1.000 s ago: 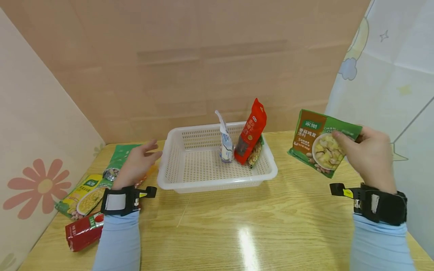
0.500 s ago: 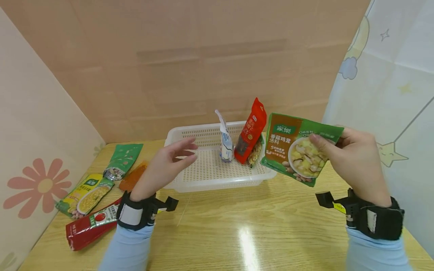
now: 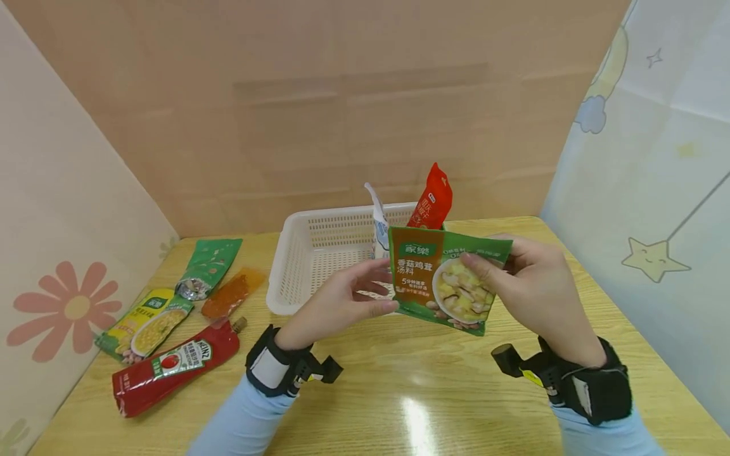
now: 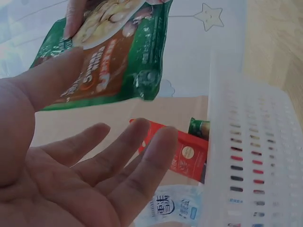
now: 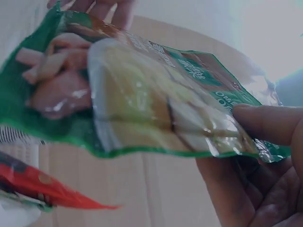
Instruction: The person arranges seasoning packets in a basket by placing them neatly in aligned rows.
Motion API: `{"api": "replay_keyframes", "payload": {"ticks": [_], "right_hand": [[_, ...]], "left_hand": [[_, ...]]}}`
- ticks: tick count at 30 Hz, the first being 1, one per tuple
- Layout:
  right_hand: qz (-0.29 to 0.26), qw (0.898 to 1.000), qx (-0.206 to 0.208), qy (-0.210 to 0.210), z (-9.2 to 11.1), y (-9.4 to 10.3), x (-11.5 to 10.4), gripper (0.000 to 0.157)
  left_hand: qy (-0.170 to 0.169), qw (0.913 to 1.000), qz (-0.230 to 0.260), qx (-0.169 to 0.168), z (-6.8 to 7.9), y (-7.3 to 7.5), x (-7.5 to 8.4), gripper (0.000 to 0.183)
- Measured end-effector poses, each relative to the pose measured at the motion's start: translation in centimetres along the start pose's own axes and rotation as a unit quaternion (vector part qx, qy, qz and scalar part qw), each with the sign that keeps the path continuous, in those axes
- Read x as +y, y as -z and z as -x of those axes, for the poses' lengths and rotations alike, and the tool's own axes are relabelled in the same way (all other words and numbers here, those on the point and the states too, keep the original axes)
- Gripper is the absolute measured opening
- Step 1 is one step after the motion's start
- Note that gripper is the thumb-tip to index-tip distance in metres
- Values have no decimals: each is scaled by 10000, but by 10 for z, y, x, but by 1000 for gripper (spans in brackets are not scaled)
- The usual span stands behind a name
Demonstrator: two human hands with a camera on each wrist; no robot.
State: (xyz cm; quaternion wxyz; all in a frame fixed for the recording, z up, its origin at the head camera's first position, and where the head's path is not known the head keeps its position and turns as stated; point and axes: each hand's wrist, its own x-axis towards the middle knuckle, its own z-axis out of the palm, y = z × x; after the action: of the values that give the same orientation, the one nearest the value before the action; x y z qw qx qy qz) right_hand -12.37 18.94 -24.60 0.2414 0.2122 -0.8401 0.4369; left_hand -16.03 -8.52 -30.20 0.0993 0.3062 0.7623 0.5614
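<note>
My right hand (image 3: 533,288) pinches a green and brown soup mix packet (image 3: 439,278) by its right edge, thumb on the front. The packet is held up in front of the basket's right part. At its left edge is my left hand (image 3: 342,301), fingers spread and relaxed; in the left wrist view the left fingers (image 4: 151,161) are apart, with the packet above them. Behind the packet, the white plastic basket (image 3: 275,278) holds a red pouch (image 3: 432,199) and a white and blue pouch (image 3: 379,231), both partly hidden in the head view.
On the table's left lie a red ketchup pouch (image 3: 177,367), a yellow and green packet (image 3: 149,323), a green pouch (image 3: 211,263) and an orange-brown packet (image 3: 232,292). A beige backdrop (image 3: 353,114) stands behind, with patterned panels at both sides.
My right hand has carried the soup mix packet leftward and slightly down, to in front of the basket. My left hand has moved right from above the left-side packets to the packet's left edge.
</note>
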Motion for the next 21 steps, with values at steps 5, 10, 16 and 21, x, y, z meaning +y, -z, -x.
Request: {"api": "replay_keyframes", "payload": {"ticks": [5,10,16,21], "right_hand": [[-377,9990,-191,155,4,-16,-7,13],[-645,9954,-697,108,8,-25,-13,13],[-473,9869,-1539,123,12,-30,-16,14],[-483,9824,-1789,230,16,-35,-21,19]], "left_hand": [[-72,9991,174,-380,0,-1,-2,44],[-138,9965,23,-821,3,7,-6,30],[-45,9951,-242,-960,8,25,-8,25],[-168,9933,-18,-1147,11,39,-8,25]]}}
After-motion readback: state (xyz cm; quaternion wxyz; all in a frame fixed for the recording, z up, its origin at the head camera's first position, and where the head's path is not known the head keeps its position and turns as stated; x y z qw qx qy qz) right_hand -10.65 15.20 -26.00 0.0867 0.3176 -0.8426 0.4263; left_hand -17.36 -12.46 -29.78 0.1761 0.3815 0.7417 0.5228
